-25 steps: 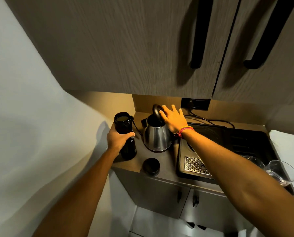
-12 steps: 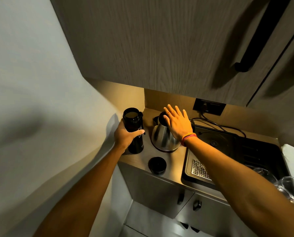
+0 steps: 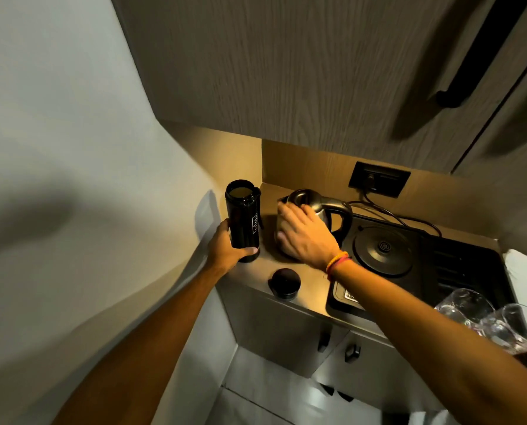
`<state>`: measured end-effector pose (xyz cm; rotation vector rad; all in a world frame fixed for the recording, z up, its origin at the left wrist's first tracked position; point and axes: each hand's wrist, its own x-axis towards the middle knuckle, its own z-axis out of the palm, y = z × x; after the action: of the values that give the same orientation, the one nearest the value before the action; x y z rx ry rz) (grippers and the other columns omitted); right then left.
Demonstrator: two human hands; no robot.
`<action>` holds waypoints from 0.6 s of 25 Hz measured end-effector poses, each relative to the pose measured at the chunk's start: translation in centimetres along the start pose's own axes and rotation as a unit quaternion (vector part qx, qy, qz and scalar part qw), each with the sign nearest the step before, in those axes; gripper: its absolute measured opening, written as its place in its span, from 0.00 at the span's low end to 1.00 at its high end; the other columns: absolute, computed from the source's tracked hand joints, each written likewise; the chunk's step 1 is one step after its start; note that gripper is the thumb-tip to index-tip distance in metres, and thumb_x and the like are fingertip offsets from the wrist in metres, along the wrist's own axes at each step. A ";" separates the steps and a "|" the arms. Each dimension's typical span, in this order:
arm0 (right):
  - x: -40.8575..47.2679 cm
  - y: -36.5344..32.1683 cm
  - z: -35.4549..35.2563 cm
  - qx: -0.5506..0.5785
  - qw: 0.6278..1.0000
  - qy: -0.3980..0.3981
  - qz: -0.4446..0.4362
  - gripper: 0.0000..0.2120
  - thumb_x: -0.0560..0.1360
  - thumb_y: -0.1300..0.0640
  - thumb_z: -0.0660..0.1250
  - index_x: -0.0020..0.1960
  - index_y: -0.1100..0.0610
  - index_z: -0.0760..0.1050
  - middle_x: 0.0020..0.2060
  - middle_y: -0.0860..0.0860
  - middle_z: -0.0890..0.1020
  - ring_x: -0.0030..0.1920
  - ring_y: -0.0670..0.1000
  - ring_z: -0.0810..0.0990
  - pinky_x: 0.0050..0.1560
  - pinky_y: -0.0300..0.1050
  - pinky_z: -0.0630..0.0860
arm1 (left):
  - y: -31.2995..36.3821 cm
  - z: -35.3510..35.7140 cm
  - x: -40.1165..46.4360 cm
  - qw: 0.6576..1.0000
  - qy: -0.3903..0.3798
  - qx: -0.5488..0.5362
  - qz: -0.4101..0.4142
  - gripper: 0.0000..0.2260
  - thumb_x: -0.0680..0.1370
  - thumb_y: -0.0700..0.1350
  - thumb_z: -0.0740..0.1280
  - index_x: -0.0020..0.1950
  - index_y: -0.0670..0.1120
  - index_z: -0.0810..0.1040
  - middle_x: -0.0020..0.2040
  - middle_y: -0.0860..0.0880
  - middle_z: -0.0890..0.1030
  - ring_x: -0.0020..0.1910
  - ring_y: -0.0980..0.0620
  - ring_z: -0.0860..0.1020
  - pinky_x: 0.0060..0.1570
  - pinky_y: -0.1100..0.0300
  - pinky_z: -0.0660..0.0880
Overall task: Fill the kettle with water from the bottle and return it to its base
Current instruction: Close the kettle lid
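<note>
Kettle [image 3: 311,207] stands upright at frame centre, handle pointing right, right hand [image 3: 306,236] spread flat against it. Left hand [image 3: 227,251] wraps the upright, uncapped bottle [image 3: 242,219]. Both sit on a wood-look counter [image 3: 309,286] under cabinets [image 3: 286,72].

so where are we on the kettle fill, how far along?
Looks done: bottle is uncapped, its cap lying on the counter, and the kettle is off its base, lid apparently shut. Whether water was poured cannot be told. In hand: left hand grips the bottle upright; right hand rests on the kettle body. Left: set the kettle back on the base.
</note>
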<state>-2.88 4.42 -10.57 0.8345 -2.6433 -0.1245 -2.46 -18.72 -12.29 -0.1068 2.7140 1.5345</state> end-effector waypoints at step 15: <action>8.0 0.7 -8.7 0.310 0.946 0.040 0.083 0.30 0.73 0.36 0.64 0.67 0.54 0.63 0.61 0.52 0.65 0.61 0.51 0.69 0.63 0.43 0.76 | 3.9 -2.3 0.6 0.997 0.031 -0.056 0.032 0.39 0.67 0.47 0.82 0.73 0.46 0.68 0.68 0.47 0.78 0.67 0.46 0.76 0.66 0.48 0.74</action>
<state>-6.08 0.66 0.14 0.7596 -2.6783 0.8028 -3.26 -18.76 -7.81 -0.0715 2.7032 1.7287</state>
